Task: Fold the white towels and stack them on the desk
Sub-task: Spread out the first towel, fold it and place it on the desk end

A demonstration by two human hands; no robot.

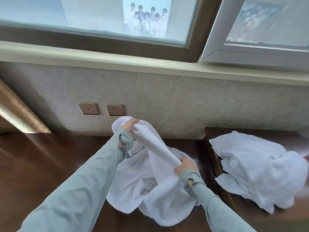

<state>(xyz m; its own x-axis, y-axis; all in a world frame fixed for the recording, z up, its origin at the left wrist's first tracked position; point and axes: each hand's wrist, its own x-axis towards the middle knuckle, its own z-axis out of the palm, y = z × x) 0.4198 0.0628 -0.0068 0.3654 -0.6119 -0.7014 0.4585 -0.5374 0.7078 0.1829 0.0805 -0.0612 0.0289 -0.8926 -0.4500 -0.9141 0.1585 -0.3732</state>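
Observation:
A white towel (150, 186) hangs crumpled over the dark wooden desk (50, 164), its lower part resting on the desktop. My left hand (129, 127) is raised near the wall and grips the towel's upper end. Lower and to the right, my right hand (186, 166) grips the same edge, which runs bunched between the two hands. A loose heap of white towels (255, 171) lies unfolded on a raised wooden surface at the right, apart from both hands.
The grey wall behind the desk carries a switch plate (88, 108) and a power socket (115, 110). Above them runs a window sill (150, 64). A raised dark cabinet (212, 148) borders the desk on the right.

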